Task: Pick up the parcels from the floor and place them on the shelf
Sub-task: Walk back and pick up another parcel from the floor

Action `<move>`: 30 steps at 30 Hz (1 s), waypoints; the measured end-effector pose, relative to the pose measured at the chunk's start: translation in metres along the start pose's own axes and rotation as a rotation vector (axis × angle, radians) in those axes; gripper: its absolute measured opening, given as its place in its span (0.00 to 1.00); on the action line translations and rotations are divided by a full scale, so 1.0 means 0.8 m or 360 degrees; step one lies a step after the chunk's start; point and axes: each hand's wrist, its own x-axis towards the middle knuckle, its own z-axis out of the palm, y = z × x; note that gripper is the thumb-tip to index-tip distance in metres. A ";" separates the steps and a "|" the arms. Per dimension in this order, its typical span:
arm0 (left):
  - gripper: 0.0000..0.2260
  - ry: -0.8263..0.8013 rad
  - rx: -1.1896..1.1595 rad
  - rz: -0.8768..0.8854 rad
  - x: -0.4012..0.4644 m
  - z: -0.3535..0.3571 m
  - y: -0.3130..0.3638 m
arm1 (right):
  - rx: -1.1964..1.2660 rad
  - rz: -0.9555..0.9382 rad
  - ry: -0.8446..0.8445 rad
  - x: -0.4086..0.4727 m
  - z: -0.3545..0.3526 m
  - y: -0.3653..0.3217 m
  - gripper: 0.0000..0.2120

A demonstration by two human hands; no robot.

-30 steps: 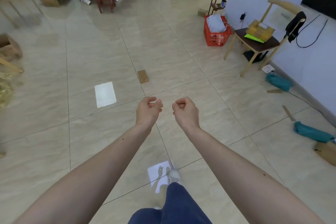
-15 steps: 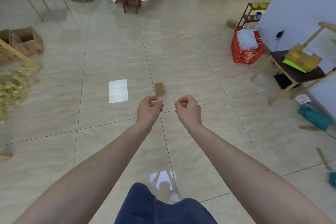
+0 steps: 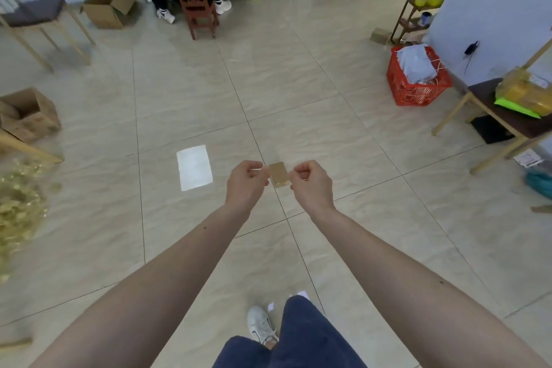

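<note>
Walking toward small brown parcel (image 3: pixel 280 174) on floor; left hand (image 3: pixel 245 185), right hand (image 3: pixel 312 185) both curled, seemingly empty. Am risking overstepping it.

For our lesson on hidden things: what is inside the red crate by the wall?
The red crate holds grey plastic bags with white string at the right. Whatever lies beneath the bags is covered and cannot be seen.

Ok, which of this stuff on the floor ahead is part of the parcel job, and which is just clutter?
Job:
small brown parcel on the floor, seen between the left hand and right hand
white flat parcel to its left

Lying about:
red basket
open cardboard box
red chair
wooden crate
</note>
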 end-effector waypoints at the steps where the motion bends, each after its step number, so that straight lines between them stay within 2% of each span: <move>1: 0.10 -0.0010 0.0002 0.0002 0.018 -0.006 0.004 | 0.0002 0.0004 0.0008 0.012 0.011 -0.007 0.02; 12: 0.08 -0.0207 0.0083 -0.0027 0.240 -0.039 0.059 | 0.0034 0.0131 0.0167 0.173 0.109 -0.080 0.06; 25: 0.12 -0.0430 0.0248 -0.0002 0.484 -0.045 0.167 | 0.0128 0.0250 0.0331 0.376 0.184 -0.186 0.07; 30: 0.12 -0.0614 0.0344 0.0049 0.574 -0.053 0.198 | 0.0189 0.0329 0.0511 0.441 0.219 -0.212 0.07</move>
